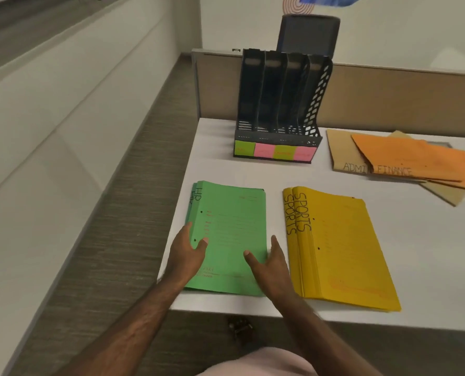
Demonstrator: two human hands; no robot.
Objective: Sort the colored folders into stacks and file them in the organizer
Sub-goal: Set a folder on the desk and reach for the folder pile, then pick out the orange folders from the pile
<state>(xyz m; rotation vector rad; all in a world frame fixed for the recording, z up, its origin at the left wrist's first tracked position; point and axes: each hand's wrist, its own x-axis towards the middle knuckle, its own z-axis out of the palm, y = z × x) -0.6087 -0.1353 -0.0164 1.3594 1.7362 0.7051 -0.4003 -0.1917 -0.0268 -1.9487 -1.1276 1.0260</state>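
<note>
I am squaring the green HR folder stack (227,234) on the counter (429,267), my left hand (184,253) and right hand (273,267) bracketing its side edges, each grip open and flat, thumbs resting on top, holding nothing. The yellow SPORTS stack (340,248) is lying just beside it (already tidy), the orange FINANCE folder (421,161) overlapping the tan ADMIN folder (341,153) farther right, unsorted. The black organizer (280,104) is standing empty behind.

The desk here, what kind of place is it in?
Most likely an office cubicle. A black file organizer stands against a tan partition, an office chair shows behind it, and folders labeled ADMIN and FINANCE lie on the white desk.
</note>
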